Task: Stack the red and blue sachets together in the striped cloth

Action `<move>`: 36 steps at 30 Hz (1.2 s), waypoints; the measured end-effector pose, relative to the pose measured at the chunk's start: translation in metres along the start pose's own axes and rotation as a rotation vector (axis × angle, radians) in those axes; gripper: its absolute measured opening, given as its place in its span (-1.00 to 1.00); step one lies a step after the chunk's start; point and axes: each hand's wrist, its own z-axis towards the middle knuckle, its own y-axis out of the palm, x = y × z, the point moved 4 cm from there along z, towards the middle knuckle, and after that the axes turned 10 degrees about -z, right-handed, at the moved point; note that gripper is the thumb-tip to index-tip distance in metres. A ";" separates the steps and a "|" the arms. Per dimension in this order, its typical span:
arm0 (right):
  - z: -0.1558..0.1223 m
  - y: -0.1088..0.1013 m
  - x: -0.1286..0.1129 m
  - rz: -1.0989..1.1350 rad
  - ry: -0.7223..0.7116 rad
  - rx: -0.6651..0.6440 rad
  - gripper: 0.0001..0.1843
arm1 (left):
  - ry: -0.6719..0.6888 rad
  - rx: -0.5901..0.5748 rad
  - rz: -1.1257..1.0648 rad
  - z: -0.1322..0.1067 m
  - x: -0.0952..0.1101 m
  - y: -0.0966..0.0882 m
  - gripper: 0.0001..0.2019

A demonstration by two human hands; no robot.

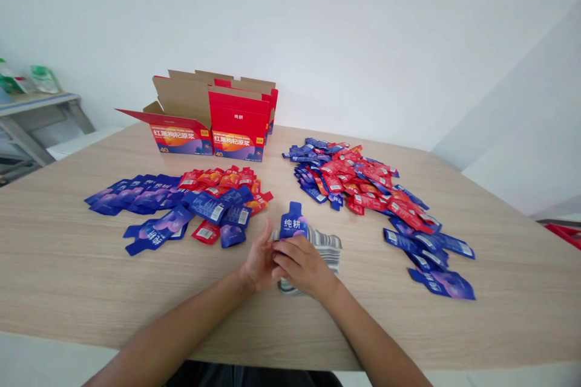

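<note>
- The person's two hands meet at the near middle of the wooden table (68, 266), both on one stack of pouches (327, 249).
- The stack stands on its edge on the table, so the silver sides of the pouches show in a row.
- The blue pouch (294, 224) is at the front of the stack, upright, with its spout corner at the top and white characters on it.
- The left hand (258, 263) has its fingers curved and pressed against the left end of the stack.
- The right hand (303, 267) lies over the stack, with its fingers closed around it from above and their tips near the left hand.
- To the left there is a spread of blue and red pouches (181, 202), lying flat and partly overlapping.
- To the right there is a bigger mixed heap of pouches (363, 184), well apart from the hands.
- Behind the left spread stand two red cartons: an open carton (181, 124) with its flaps up, and a second carton (238, 130) just beside it.
- A grey shelf (39, 103) stands at the far left, by the white wall.
</note>
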 end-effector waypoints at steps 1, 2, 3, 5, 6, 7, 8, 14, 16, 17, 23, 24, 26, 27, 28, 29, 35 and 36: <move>0.001 0.002 0.004 0.008 0.004 -0.047 -0.86 | 0.008 0.005 -0.014 0.002 0.001 -0.003 -0.43; 0.002 0.003 0.007 0.012 0.004 -0.086 -0.88 | 0.016 0.015 -0.026 0.003 0.002 -0.004 -0.47; 0.004 0.003 0.011 0.010 0.014 -0.111 -0.85 | 0.028 0.025 -0.030 0.005 0.004 -0.005 -0.51; 0.005 0.002 0.018 -0.012 0.086 -0.105 -0.78 | 0.078 0.033 -0.010 0.006 0.007 -0.004 -0.60; 0.005 0.001 0.022 -0.031 0.137 -0.079 -0.77 | 0.084 0.040 0.013 0.006 0.007 -0.003 -0.62; 0.005 -0.001 0.024 -0.053 0.192 -0.045 -0.76 | 0.081 0.049 0.046 0.006 0.005 -0.001 -0.62; 0.004 -0.002 0.027 -0.073 0.242 -0.009 -0.74 | 0.080 0.062 0.090 0.006 0.003 0.000 -0.63; -0.006 -0.001 0.041 -0.045 0.222 0.010 -0.34 | 0.225 0.149 0.285 0.002 -0.001 0.005 -0.72; -0.013 -0.005 0.063 -0.015 0.321 0.045 -0.16 | 0.241 0.205 0.257 0.002 0.001 0.006 -0.71; -0.020 -0.009 0.079 -0.024 0.431 0.094 -0.14 | 0.261 0.233 0.231 0.002 0.004 0.008 -0.70; -0.107 -0.039 0.168 -0.550 1.444 0.063 -0.02 | 0.658 0.393 0.006 -0.007 0.057 0.022 -0.70; -0.124 -0.041 0.177 -0.593 1.582 -0.027 0.06 | 0.725 0.409 -0.024 -0.011 0.069 0.024 -0.70; -0.153 -0.043 0.189 -0.620 1.712 -0.196 0.09 | 0.804 0.430 -0.083 -0.017 0.091 0.028 -0.69; -0.163 -0.044 0.193 -0.621 1.753 -0.264 0.11 | 0.826 0.447 -0.111 -0.020 0.100 0.028 -0.68; -0.171 -0.044 0.196 -0.609 1.781 -0.339 0.11 | 0.837 0.452 -0.135 -0.022 0.108 0.028 -0.65; -0.176 -0.043 0.199 -0.594 1.795 -0.417 0.09 | 0.842 0.452 -0.154 -0.024 0.114 0.027 -0.60; -0.158 -0.025 0.195 -0.501 1.680 -0.612 -0.01 | 0.877 0.389 -0.195 -0.022 0.118 0.018 -0.35; -0.150 -0.018 0.191 -0.482 1.629 -0.611 -0.04 | 0.859 0.386 -0.192 -0.020 0.113 0.017 -0.41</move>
